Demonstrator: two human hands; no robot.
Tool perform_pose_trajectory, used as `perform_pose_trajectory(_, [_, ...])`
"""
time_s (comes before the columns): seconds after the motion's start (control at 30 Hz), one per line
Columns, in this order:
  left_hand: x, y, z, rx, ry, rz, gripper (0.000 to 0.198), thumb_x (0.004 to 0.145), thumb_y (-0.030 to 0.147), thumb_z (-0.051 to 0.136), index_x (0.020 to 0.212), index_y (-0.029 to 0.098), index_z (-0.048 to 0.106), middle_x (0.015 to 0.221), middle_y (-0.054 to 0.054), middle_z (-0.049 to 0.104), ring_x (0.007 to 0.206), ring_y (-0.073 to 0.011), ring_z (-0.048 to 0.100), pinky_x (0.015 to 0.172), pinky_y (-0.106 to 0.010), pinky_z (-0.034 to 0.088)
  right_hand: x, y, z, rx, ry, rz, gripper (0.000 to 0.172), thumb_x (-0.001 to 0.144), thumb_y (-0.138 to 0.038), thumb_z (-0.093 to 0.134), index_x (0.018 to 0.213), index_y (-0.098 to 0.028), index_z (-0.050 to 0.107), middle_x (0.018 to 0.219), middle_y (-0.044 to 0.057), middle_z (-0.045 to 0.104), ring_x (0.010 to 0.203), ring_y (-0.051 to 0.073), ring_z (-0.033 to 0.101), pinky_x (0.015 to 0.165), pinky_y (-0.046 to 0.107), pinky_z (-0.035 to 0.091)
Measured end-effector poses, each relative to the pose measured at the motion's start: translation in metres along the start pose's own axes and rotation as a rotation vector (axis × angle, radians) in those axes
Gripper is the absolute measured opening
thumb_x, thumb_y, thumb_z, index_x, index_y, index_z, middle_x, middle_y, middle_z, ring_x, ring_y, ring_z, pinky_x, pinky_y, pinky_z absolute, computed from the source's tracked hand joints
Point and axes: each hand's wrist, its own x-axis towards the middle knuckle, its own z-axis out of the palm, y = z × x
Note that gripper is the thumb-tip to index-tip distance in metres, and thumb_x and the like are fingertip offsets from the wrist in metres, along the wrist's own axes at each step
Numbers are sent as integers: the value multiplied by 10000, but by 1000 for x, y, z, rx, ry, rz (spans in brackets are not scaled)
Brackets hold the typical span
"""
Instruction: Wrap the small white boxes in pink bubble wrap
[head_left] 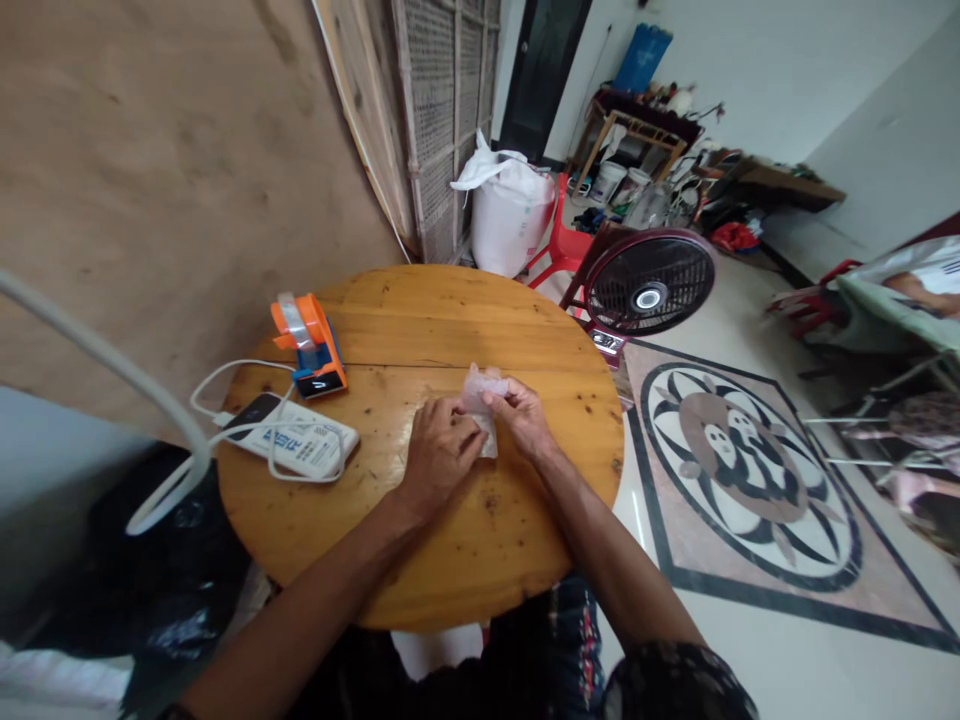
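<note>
A small, crinkled, whitish see-through piece like a thin plastic bag [486,436] lies between my hands above the middle of the round wooden table [420,330]. My left hand [442,446] rests at its left side, with curled fingers on the lower part. At the upper right, my right hand [519,412] pinches the top edge between thumb and forefinger. The piece's exact kind and anything inside it cannot be made out.
A white power bank [315,447] with a looped white cable lies on the table's left, near an orange and blue tape dispenser [319,345]. Beyond the table stand a fan [649,290], a red chair [562,245] and a white sack [510,215]. A person's arm [926,295] shows far right.
</note>
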Motion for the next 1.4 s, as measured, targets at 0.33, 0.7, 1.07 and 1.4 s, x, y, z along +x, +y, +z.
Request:
perform_pose_trajectory(0.33, [-3, -1, 5, -155, 12, -90, 147, 889, 257, 600, 787, 198, 689, 827, -40, 507, 849, -189, 500, 762, -321, 463, -16, -8, 1, 7, -37, 79, 418, 633, -568, 789, 757, -213, 605, 760, -9, 635, 716, 150, 570, 740, 300, 488])
perform_pose_trajectory(0.7, [-5, -4, 10, -214, 19, -131, 119, 881, 228, 595, 848, 198, 705, 820, -36, 566, 853, -189, 540, 773, -317, 479, -43, 5, 2, -54, -29, 36, 338, 753, -514, 717, 760, -201, 588, 1097, 66, 696, 917, 181, 636, 779, 293, 500])
perform_pose_trajectory(1.07, [-14, 3, -3, -161, -66, -111, 271, 762, 231, 649, 1020, 205, 726, 860, -51, 581, 848, -205, 558, 778, -339, 503, -38, 7, -4, -27, -103, 44, 364, 693, -531, 755, 748, -204, 604, 1106, 59, 697, 886, 179, 647, 789, 307, 505])
perform_pose_trajectory(1.4, [-27, 4, 14, -135, 93, -169, 120, 809, 231, 635, 873, 201, 732, 854, -47, 563, 876, -199, 546, 817, -339, 482, -35, -18, -14, -302, -226, -127, 318, 748, -530, 717, 690, -220, 679, 971, 66, 738, 1176, 253, 602, 1037, 420, 407])
